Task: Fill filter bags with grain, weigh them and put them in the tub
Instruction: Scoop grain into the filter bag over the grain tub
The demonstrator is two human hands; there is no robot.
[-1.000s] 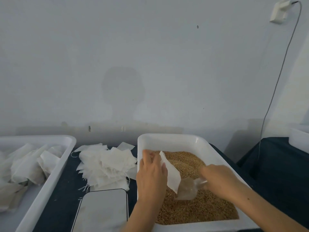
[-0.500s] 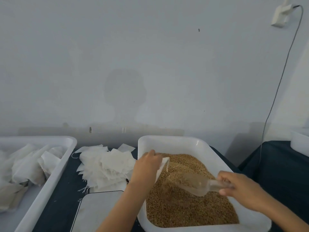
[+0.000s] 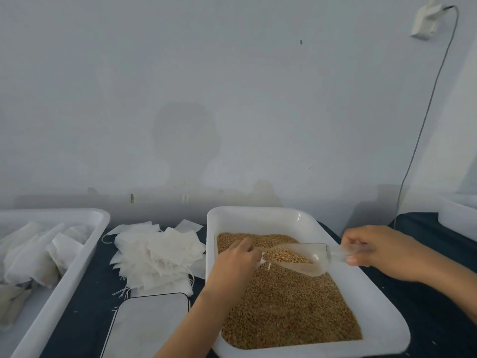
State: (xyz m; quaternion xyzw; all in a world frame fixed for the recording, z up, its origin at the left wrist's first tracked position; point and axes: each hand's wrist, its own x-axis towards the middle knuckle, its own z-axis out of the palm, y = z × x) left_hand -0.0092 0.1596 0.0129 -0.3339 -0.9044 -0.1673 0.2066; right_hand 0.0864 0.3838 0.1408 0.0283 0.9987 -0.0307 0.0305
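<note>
Your right hand [image 3: 374, 251] is gripping the handle of a clear plastic scoop [image 3: 299, 257] carrying brown grain over the white rectangular grain tub [image 3: 382, 313]. Your left hand [image 3: 236, 262] is pinching a white filter bag [image 3: 263, 259], mostly hidden, at the scoop's mouth, near the table's middle.

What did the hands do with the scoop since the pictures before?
The right hand lifted the clear scoop out of the grain. The scoop is now loaded, with its tip at the filter bag that the left hand holds. The left hand swung the bag from upright to down by the scoop. The bag pile, both tubs and the scale stayed put.
</note>
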